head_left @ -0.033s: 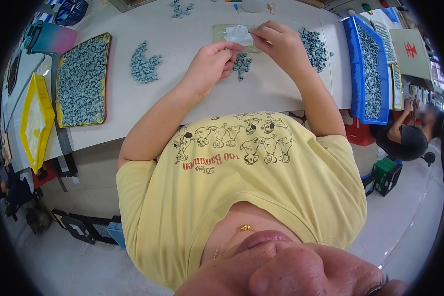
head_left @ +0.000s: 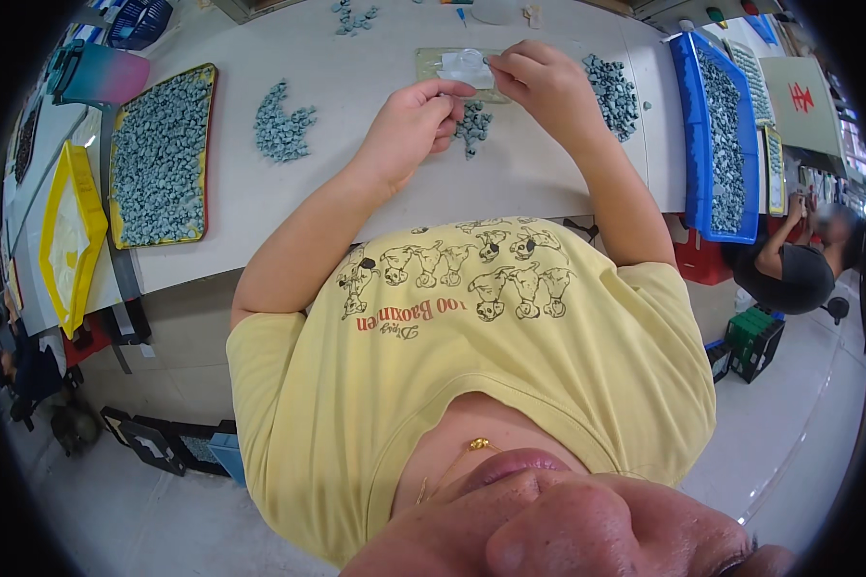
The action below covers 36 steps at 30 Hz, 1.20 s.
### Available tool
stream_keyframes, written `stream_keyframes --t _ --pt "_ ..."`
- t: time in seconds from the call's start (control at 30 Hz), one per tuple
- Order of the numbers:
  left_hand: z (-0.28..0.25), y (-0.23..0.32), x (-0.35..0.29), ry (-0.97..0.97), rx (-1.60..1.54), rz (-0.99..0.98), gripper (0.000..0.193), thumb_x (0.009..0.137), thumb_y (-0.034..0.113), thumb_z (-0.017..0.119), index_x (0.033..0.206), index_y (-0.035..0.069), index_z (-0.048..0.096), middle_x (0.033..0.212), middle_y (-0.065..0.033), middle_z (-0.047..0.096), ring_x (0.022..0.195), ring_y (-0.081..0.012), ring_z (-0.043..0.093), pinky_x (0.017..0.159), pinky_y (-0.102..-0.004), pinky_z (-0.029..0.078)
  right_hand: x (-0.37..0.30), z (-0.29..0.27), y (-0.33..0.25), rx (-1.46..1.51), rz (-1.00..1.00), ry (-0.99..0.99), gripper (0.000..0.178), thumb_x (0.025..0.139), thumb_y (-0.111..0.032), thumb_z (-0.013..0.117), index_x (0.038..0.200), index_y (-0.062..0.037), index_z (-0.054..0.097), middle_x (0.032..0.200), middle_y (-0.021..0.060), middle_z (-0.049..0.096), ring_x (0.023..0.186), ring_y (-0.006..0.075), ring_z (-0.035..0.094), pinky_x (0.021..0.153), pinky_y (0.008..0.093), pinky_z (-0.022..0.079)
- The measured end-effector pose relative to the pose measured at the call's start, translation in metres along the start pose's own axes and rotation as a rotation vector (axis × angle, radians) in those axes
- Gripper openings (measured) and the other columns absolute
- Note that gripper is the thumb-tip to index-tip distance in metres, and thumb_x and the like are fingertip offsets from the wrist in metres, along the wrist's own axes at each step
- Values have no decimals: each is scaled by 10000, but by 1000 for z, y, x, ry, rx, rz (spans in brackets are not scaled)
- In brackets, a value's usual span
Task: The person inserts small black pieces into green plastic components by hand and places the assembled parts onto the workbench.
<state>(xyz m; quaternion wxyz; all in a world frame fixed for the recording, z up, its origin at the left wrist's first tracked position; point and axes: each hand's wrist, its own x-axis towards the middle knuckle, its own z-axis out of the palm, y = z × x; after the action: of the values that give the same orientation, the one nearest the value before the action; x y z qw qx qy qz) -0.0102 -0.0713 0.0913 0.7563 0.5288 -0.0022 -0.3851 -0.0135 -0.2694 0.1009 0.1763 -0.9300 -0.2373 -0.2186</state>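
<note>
My left hand (head_left: 416, 130) is closed, its index finger pointing right and the other fingers curled under. Its fingertips hover by the near edge of a yellowish-green mat (head_left: 433, 63); whatever they pinch is too small to tell. My right hand (head_left: 547, 88) comes in from the right in a pinch, its fingertips at a white piece with a clear round part (head_left: 466, 67) on the mat. What the right fingers grip, if anything, cannot be made out. Between the hands, just nearer than the mat, lies a small pile of blue-grey pieces (head_left: 472, 129).
More blue-grey pieces lie in piles left (head_left: 283, 123) and right (head_left: 614, 96) of my hands. A yellow-rimmed tray (head_left: 210, 154) of them stands far left, near a yellow bin (head_left: 94, 216). At right is a blue crate (head_left: 695, 163); beyond it sits another person (head_left: 794, 269).
</note>
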Motion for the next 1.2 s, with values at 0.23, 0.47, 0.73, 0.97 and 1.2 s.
stream_keyframes --t 0.23,0.47,0.73,0.97,1.2 --pt "-5 -2 0 14 -36 63 158 899 130 494 1004 17 528 819 -22 551 578 -32 375 503 -174 341 -1 5 3 -129 -129 -51 250 680 -76 663 927 -101 645 837 15 599 751 193 585 633 301 482" --pt "-8 -6 2 56 78 101 147 882 171 548 980 76 601 818 20 543 684 -32 418 587 -188 386 2 7 2 -190 -214 -31 284 652 -59 628 934 -95 643 836 13 599 739 181 582 645 283 481" --pt "-8 -3 1 42 -4 93 203 893 135 517 1055 26 573 903 -30 597 639 -27 405 563 -177 375 1 4 -15 282 274 24 128 742 -47 675 869 -36 658 763 26 635 648 109 602 585 226 483" --pt "-4 1 2 49 -96 138 181 912 134 490 1016 -7 538 852 -59 589 549 -27 343 479 -172 320 -7 10 -25 775 682 -34 131 792 -84 659 889 3 647 808 21 646 724 60 584 640 197 469" --pt "-6 3 -2 35 -122 56 279 929 283 467 778 52 500 598 37 403 494 -41 306 433 -202 239 -3 2 -36 605 474 -8 98 768 -70 668 853 -23 655 738 5 613 622 66 513 575 207 426"
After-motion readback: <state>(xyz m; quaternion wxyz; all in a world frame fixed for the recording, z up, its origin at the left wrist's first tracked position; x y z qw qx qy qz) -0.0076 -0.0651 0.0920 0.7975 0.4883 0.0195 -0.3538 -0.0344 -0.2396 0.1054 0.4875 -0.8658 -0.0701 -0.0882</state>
